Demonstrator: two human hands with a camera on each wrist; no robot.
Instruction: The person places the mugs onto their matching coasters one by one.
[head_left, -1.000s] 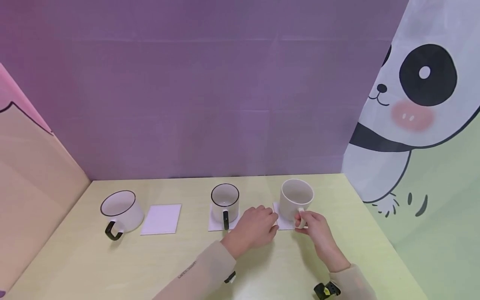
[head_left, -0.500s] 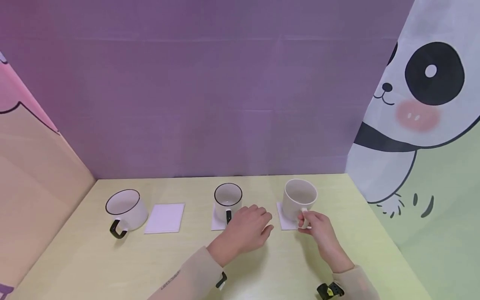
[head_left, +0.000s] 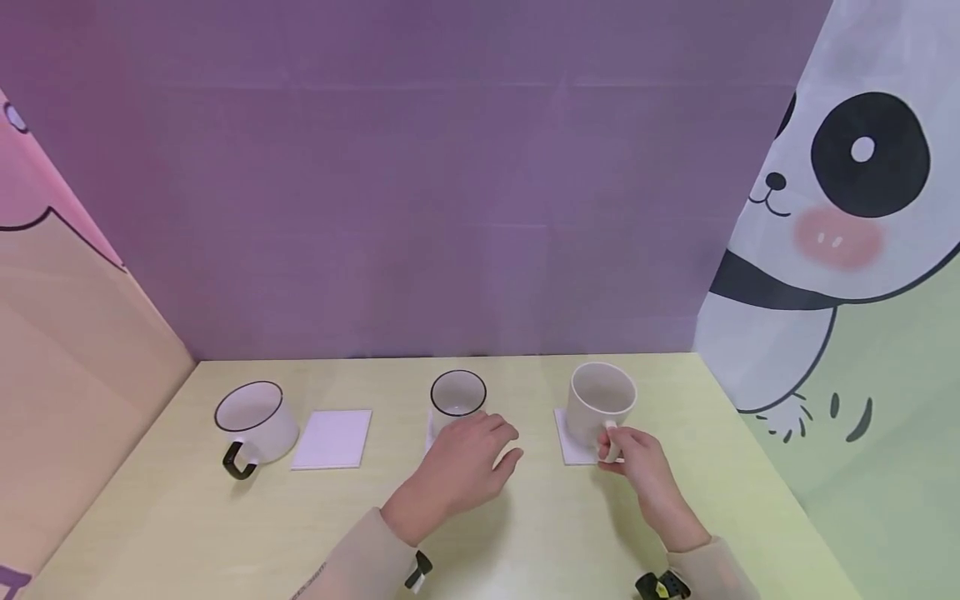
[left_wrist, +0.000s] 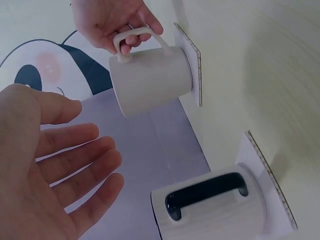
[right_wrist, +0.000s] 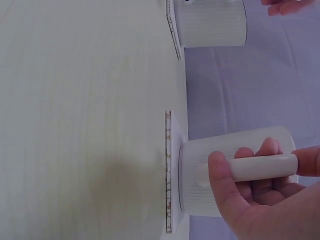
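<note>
Two hands are at work over the table [head_left: 187, 525]. The handle of the plain white mug [head_left: 600, 404] is pinched by the right hand [head_left: 641, 467], thumb on one side and fingers curled through and round it, as the right wrist view shows plainly. This mug stands upright on the right coaster [head_left: 567, 437], at the right of the row. The left hand [head_left: 461, 467] is held just in front of the middle mug [head_left: 457, 396], its fingers spread and relaxed; nothing is gripped by it, and whether the mug's black handle is touched cannot be told.

Judged from how things lie, two of three placements are done: the middle mug sits on the middle coaster [left_wrist: 265, 175], mostly hidden behind the left hand in the head view, and the plain white mug is set on its own coaster though not yet released. One is left: the wide mug [head_left: 255, 421] with the black rim and handle stands on the bare table at the left, just beside the left coaster [head_left: 332, 438], which carries nothing.

Counted: three mugs, two with black handles and one all white; three white square coasters; two hands. A panda picture [head_left: 840, 208] is seen on the right-hand wall.
</note>
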